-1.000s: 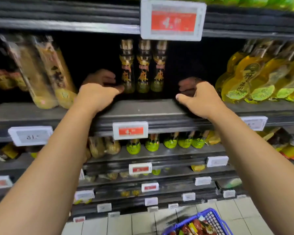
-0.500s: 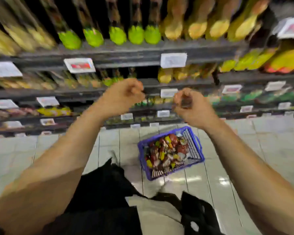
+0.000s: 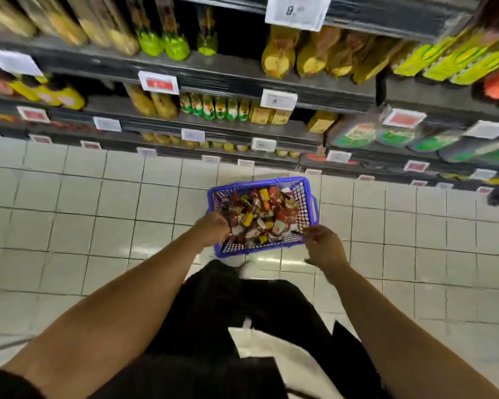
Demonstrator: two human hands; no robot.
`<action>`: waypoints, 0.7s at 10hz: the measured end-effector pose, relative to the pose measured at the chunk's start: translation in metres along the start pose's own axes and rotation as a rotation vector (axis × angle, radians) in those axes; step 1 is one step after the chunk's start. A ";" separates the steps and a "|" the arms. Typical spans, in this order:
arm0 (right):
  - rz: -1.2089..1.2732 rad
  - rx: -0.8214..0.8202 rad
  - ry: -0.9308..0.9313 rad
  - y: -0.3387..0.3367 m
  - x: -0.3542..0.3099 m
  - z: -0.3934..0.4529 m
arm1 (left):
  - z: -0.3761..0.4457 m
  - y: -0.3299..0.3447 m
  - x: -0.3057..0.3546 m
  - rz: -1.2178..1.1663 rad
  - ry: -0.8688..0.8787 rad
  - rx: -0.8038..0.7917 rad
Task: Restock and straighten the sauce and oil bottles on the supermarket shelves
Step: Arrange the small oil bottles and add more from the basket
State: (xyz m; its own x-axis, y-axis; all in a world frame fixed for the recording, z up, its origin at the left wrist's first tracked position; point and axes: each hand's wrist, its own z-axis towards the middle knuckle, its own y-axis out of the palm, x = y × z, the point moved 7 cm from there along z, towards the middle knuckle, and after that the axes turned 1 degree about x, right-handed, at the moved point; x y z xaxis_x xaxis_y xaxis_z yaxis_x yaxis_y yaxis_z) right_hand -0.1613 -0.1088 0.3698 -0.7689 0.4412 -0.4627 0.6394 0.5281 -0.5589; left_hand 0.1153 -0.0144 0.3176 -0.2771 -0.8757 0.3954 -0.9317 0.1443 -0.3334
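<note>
Dark shelves [image 3: 271, 79] fill the top, packed with blurry yellow and green-labelled bottles [image 3: 213, 106]. Below, on the tiled floor [image 3: 84, 211], sits a blue basket [image 3: 307, 187] heaped with small sauce bottles [image 3: 260, 217]. Left hand [image 3: 213, 227] is curled down into that pile, can't tell if it's actually got one. Right hand [image 3: 323, 246] hovers at the basket's near corner, fingers loose, holding nothing.

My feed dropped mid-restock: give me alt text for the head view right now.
Both hands reach down to a blue basket of small packaged bottles on the tiled floor: the left hand at its near-left edge, the right hand by its near-right corner. Behind it, blurred shelves hold yellow and green-labelled bottles.
</note>
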 end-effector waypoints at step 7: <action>-0.733 -0.539 -0.115 0.045 0.127 0.351 | 0.226 0.234 -0.051 -0.476 -0.381 0.416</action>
State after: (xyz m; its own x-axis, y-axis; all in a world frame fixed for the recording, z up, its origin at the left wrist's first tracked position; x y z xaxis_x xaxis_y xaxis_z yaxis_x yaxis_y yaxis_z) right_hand -0.2304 -0.2837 0.0442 -0.9595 -0.1978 -0.2006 -0.1167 0.9272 -0.3559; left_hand -0.0354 -0.0401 0.0265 0.3067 -0.9101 0.2786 -0.7435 -0.4118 -0.5269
